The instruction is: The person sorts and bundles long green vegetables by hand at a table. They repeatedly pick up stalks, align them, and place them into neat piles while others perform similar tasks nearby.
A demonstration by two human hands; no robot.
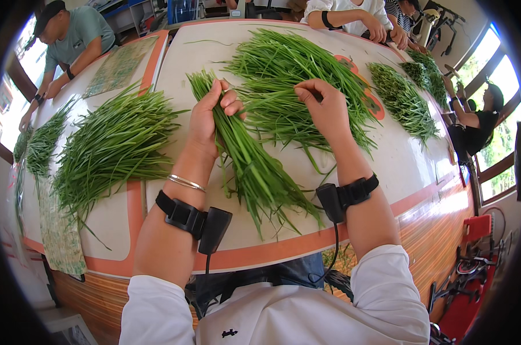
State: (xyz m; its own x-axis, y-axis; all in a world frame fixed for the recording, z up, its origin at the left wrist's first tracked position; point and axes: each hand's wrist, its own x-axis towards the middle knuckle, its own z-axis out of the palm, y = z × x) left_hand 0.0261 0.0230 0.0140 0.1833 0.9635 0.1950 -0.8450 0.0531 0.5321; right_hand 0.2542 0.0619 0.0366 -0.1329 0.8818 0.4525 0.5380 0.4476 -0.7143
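Observation:
My left hand (pixel 213 112) is closed round a thick bundle of garlic chives (pixel 256 168). The cut ends stick up above the fist, and the leafy tips fan down towards the table's front edge. To its right, my right hand (pixel 325 108) is over a large loose pile of garlic chives (pixel 282 56). Its thumb and forefinger are pinched together on thin blades of that pile; how many they hold is hidden. Left of my left hand lies a second big heap of chives (pixel 118 142).
The white table (pixel 178 233) has an orange border and a seam left of me. Smaller chive heaps (pixel 400 99) lie at the right. A patterned mat (pixel 118 71) lies near a person (pixel 77 39) at the far left. Other people work across the table and at the right.

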